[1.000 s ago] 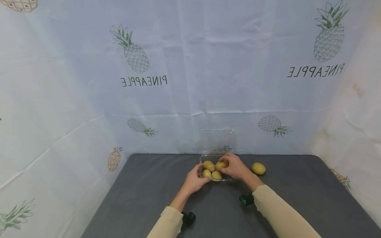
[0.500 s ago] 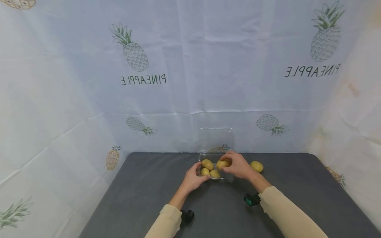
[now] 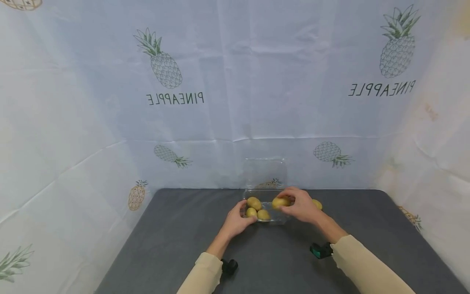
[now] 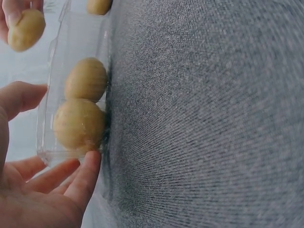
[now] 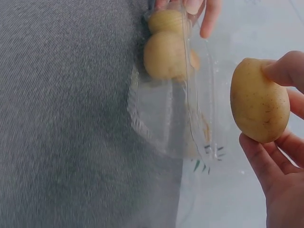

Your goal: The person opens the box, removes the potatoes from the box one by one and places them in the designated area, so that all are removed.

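Note:
A clear plastic clamshell container (image 3: 277,218) sits at the back of the table with three yellowish potatoes (image 3: 263,214) gathered in its left part. My left hand (image 3: 236,219) holds its near left corner, thumb at the front rim and fingers against the end wall (image 4: 66,156). Above the right part, my right hand (image 3: 302,207) grips another potato (image 5: 259,99) between thumb and fingers, raised over the rim. The container's right part shows bare plastic (image 5: 161,116) in the right wrist view.
The container's lid (image 3: 265,171) stands up against the pineapple-print cloth (image 3: 220,122) behind. One more potato (image 3: 317,203) lies on the dark grey table (image 3: 183,228), partly hidden by my right hand. Black wrist devices (image 3: 321,250) show below both wrists.
My right hand has lifted the potato out of the container's back right area and carried it right. My left hand keeps its place at the corner. The head view has shifted slightly.

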A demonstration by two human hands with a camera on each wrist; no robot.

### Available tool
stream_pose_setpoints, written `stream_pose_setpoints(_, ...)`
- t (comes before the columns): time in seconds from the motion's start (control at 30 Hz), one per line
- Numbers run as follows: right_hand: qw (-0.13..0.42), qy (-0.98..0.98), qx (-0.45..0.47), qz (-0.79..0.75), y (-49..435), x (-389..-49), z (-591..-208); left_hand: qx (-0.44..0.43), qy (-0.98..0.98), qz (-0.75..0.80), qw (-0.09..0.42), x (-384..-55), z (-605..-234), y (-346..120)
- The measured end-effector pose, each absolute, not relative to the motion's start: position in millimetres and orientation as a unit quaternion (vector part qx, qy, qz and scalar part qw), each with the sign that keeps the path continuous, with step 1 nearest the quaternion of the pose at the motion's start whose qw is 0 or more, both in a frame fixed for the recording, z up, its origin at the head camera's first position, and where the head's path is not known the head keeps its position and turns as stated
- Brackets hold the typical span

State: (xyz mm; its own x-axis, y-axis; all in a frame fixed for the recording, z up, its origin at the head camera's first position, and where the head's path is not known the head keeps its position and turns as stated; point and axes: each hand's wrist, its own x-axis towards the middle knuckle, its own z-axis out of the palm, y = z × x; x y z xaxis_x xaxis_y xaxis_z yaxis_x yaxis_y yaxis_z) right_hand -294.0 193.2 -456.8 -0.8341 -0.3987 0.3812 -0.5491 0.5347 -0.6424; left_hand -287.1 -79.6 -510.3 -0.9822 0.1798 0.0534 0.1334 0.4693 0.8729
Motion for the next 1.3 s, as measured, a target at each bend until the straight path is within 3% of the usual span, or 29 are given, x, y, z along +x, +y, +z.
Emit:
stream_pose_setpoints(0.77,0.076,-0.89,0.21,0.398,255,-281,-440,0.101,0.856,0.507,0.025,-286,-509,-80)
stream_pose_setpoints(1.3,0.102,-0.901,0.182,0.38,300,-278,-441,0.102,0.852,0.512,0.03,-286,-509,-80)
